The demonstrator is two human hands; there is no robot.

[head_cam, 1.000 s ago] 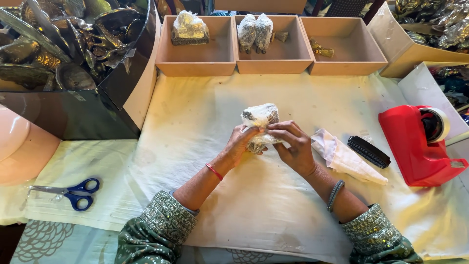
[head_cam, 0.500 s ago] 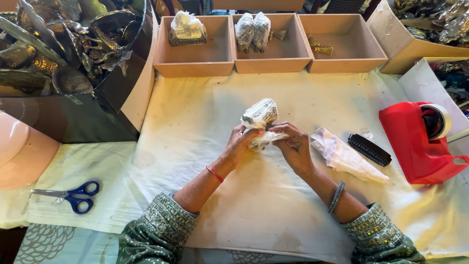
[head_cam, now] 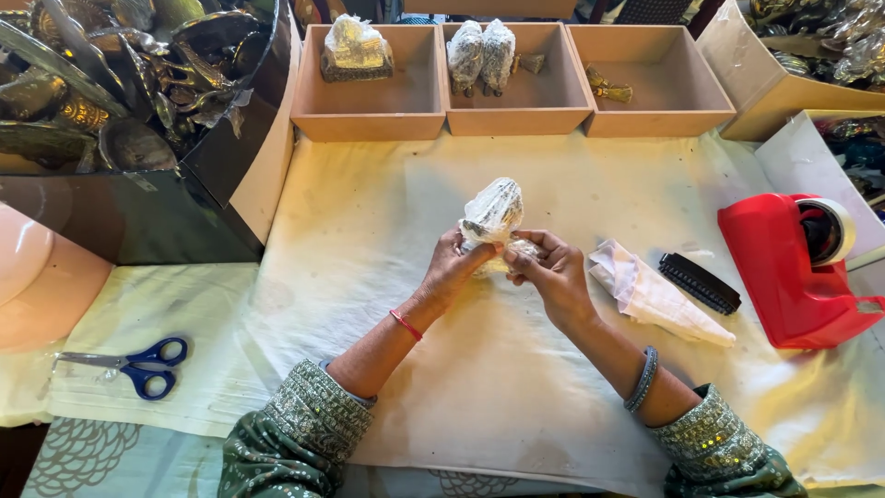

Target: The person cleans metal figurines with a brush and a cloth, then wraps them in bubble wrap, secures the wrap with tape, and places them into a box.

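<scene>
Clear film wraps a small metal piece, held above the cream-clothed counter. Left hand pinches its lower end from one side and right hand closes on the loose film tail from the other. It looks hard and fairly heavy inside a slippery, crinkly skin, so the firm body is the safer hold. Three tan trays along the far edge carry similar wrapped bundles. A red tape dispenser stands at right, blue scissors lie at left.
</scene>
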